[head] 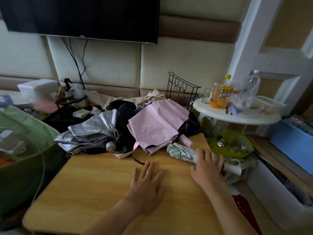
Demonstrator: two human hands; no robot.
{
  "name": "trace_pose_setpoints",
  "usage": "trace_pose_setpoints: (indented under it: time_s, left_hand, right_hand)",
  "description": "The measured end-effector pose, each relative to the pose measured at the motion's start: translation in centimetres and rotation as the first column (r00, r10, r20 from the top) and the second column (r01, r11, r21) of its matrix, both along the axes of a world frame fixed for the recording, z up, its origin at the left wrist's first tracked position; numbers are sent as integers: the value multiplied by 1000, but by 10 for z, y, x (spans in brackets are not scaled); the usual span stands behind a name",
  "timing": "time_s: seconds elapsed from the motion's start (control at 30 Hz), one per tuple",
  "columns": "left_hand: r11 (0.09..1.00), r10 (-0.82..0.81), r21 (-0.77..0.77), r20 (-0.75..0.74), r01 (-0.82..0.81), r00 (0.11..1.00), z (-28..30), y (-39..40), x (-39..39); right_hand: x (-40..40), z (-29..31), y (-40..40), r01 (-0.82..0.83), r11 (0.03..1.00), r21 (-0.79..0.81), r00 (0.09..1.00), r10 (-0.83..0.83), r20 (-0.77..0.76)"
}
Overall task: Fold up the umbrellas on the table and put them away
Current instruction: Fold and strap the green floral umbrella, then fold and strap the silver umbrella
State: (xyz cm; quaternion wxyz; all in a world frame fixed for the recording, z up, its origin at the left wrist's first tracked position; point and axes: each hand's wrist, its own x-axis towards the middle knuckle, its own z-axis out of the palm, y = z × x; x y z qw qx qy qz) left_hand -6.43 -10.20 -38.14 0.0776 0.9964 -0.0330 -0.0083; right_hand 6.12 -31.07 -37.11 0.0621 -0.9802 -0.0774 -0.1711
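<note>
Nearest us, our left hand lies flat on the bare wooden table, palm down, fingers straight and slightly spread, holding nothing. Just right of it, our right hand rests on top of a rolled-up umbrella with a green leaf print; the fingers drape over its handle end, lightly curved, and we cannot tell whether they grip or only press. That umbrella lies along the table's right edge, its white handle sticking out past the corner.

Behind it, touching, a pink umbrella lies collapsed but unrolled, its canopy spread loose in creased panels, with a pink handle and a pink strap trailing toward us. Left of that sits a black umbrella, bunched, and further left a silver umbrella, crumpled, its round cap pointing at us. All three loose ones crowd the table's far end.

Off the right edge, a yellow-green bag sits lower down. Beyond it, a white round side table carries an orange drink bottle, a clear bottle and a glass jar. A black wire rack stands behind the pink umbrella. At far left, a green bag. On the padded wall hangs a dark television.
</note>
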Motion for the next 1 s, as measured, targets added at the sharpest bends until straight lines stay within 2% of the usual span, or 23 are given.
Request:
trace_pose_setpoints:
  time_s: [0.1,0.2,0.3,0.4,0.5,0.6,0.7,0.77,0.83,0.93,1.0]
  left_hand:
    - [999,-25,-48,-20,24,999,11,7,-1]
    - [990,13,-142,136,6,991,25,26,8]
    - [951,244,-270,367,-148,898,32,60,19]
    - [878,472,-300,427,-372,771,30,107,23]
    - [810,573,-349,299,-472,763,22,145,23]
    - [755,616,-412,176,-511,768,19,159,27]
    - [705,670,-464,191,-535,717,27,161,36]
    - [701,686,-438,201,-563,699,32,162,40]
    - [680,694,-480,176,-555,698,34,165,44]
    - [537,745,-657,75,-529,663,40,172,41]
    - [456,765,-722,18,-521,644,43,181,35]
  right_hand:
    - [-3,3,18,-2,999,50,998,-1,56]
    - [-7,4,49,-148,985,93,971,126,202]
    - [-17,7,89,-357,925,131,901,304,309]
    - [-27,9,127,-516,837,179,840,455,296]
    - [-32,-4,161,-597,783,172,802,577,157]
    - [-36,-21,183,-548,827,126,834,551,11]
    - [-36,-29,194,-467,865,186,883,467,44]
    - [-32,-32,199,-458,865,206,889,451,80]
    - [-29,-34,200,-457,867,197,890,448,90]
    - [-28,-36,199,-467,863,193,884,462,73]
    - [-28,-36,198,-471,857,209,882,460,100]
